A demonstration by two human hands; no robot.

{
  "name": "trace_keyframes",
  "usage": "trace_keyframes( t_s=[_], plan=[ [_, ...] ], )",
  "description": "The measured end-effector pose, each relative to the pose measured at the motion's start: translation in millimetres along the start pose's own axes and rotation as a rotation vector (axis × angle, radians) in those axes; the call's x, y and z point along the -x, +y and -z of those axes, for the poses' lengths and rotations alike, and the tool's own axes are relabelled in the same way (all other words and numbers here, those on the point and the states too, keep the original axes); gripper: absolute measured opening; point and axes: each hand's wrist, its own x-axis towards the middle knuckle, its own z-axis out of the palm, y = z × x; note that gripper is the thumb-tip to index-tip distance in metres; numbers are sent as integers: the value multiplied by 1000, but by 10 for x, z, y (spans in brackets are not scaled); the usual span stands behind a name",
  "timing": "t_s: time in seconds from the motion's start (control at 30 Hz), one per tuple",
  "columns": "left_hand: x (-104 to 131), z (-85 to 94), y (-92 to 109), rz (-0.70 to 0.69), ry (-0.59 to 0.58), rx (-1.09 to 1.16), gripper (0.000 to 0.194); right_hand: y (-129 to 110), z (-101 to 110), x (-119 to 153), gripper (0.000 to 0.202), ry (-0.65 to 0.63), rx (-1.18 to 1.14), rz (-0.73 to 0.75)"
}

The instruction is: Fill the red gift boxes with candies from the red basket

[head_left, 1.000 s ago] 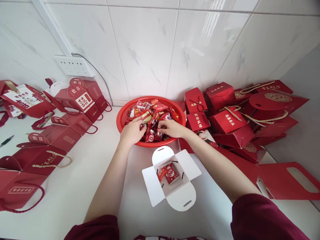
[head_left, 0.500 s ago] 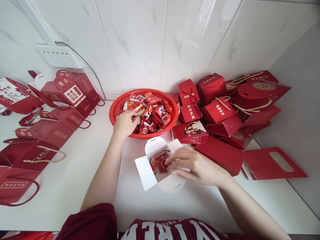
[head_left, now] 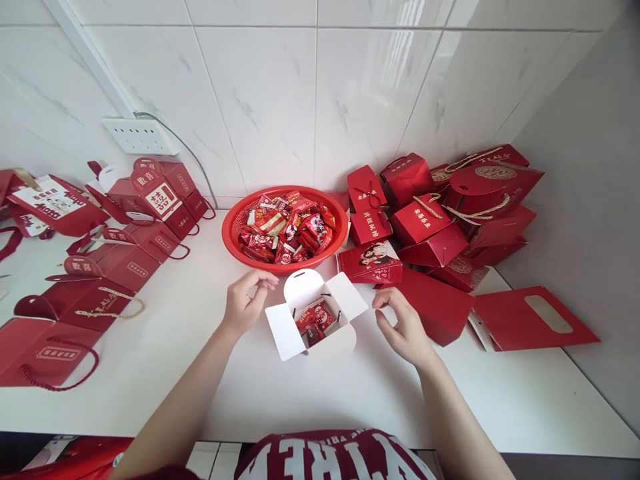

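Observation:
An open box with white inner flaps [head_left: 351,295] stands on the white table, its flaps spread outward. Red candy packets [head_left: 316,319] lie inside it. To the left of the box, my left hand [head_left: 249,299] hovers with curved, parted fingers and holds nothing. On the other side my right hand [head_left: 401,325] is raised, thumb and fingers apart, also with nothing in it. Behind the box sits a red plastic basket [head_left: 229,235] full of wrapped candies [head_left: 293,227]. Neither hand touches the box or the basket.
Red gift boxes with cord handles [head_left: 120,263] line the left side. More red boxes [head_left: 423,217] are piled at the right, with a flat red one [head_left: 505,320] near the grey wall. A socket strip [head_left: 140,135] is on the tiled wall.
My left hand has come back from the candies in the basket to beside the box. My right hand has drawn away from the box to the right. The camera view has shifted.

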Motion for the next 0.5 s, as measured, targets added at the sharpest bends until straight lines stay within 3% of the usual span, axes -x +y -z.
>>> trace_keyframes(
  t_s=[0.13, 0.3, 0.5],
  plan=[
    [217, -128, -72, 330, -157, 338, 30, -38, -41, 59, 13, -222, -18, 40],
    [323, -211, -20, 319, -356, 603, 49, -94, -164, 117, 38, -229, -90, 48],
    [440, -375, 29, 374, -409, 729, 62, -128, -342, 168, 63, -202, -294, 121]
  ],
)
